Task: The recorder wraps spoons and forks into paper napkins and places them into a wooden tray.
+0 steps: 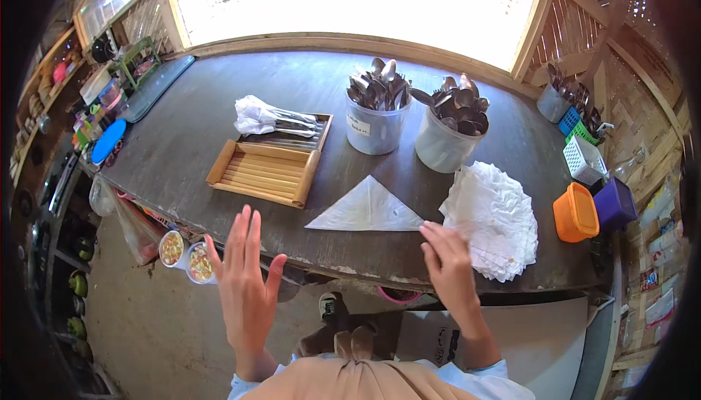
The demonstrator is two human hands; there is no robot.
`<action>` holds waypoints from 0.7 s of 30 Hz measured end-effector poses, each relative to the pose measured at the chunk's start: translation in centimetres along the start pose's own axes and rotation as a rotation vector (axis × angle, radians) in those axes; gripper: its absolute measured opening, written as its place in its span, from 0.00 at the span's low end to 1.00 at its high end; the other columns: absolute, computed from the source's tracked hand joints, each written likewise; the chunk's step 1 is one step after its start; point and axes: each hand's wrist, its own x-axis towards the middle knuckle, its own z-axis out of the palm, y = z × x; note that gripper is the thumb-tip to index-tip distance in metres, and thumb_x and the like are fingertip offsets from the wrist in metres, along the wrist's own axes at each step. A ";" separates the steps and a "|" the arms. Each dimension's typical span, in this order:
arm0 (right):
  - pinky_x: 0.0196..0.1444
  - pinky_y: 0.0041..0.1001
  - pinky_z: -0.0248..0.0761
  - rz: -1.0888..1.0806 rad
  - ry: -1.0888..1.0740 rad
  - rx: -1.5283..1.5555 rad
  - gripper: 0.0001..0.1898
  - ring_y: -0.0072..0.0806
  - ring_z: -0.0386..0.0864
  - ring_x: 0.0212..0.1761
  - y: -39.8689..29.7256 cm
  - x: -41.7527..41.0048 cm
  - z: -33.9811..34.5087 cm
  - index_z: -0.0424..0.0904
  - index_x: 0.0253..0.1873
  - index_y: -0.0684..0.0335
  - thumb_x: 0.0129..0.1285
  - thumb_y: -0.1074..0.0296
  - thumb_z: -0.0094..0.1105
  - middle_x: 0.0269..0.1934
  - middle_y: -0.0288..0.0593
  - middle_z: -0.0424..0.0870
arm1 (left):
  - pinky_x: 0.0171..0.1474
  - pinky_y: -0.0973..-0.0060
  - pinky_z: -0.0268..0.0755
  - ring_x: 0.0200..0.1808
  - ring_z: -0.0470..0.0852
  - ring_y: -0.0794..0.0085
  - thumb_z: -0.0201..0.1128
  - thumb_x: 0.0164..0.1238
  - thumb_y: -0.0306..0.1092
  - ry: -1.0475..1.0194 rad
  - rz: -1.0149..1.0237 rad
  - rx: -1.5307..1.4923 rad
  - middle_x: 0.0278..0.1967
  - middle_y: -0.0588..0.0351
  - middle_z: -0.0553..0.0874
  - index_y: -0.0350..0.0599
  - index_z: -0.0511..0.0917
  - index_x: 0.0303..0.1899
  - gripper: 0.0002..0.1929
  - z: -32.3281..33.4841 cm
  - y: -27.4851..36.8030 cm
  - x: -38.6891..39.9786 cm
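My left hand (249, 285) is raised in front of the table's near edge, palm inward, holding nothing. My right hand (450, 260) hovers or rests by the right corner of a white paper napkin (369, 208) folded into a triangle; contact is unclear. Right of that hand lies a pile of white napkins (493, 219). A bamboo tray (263, 172) with nothing in it sits beyond my left hand. Behind it, a second tray (327, 126) bears several cutlery bundles (274, 118) with white napkins wrapped around one end.
Two plastic tubs, one with spoons and forks (378, 131), the other with spoons (446, 145), stand behind the napkin. Orange (575, 213) and purple containers (616, 208) are at the right edge of the dark table (181, 126). Two tubs of colourful pieces (172, 249) sit below left.
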 end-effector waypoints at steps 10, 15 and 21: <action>0.52 0.32 0.62 -0.418 0.331 -0.150 0.10 0.34 0.73 0.49 -1.6 18.9 1.8 0.79 0.44 0.60 0.56 0.73 0.63 0.38 0.39 0.78 | 0.47 0.64 0.73 0.41 0.79 0.63 0.61 0.61 0.33 0.360 0.426 -0.512 0.35 0.55 0.82 0.45 0.80 0.39 0.07 5.8 2.9 19.5; 0.62 0.35 0.57 -0.356 0.265 -0.408 0.12 0.36 0.67 0.61 2.8 25.8 8.6 0.78 0.47 0.59 0.56 0.71 0.60 0.52 0.41 0.75 | 0.48 0.62 0.74 0.46 0.80 0.58 0.63 0.59 0.40 0.070 0.332 -0.377 0.39 0.52 0.82 0.44 0.81 0.39 0.12 15.1 4.8 26.9; 0.63 0.41 0.55 -0.324 0.165 -0.583 0.12 0.39 0.64 0.63 4.3 27.3 10.4 0.78 0.44 0.59 0.52 0.68 0.60 0.50 0.44 0.74 | 0.44 0.61 0.76 0.41 0.81 0.55 0.60 0.57 0.35 0.102 0.330 -0.348 0.34 0.49 0.83 0.42 0.80 0.34 0.08 17.7 5.8 28.1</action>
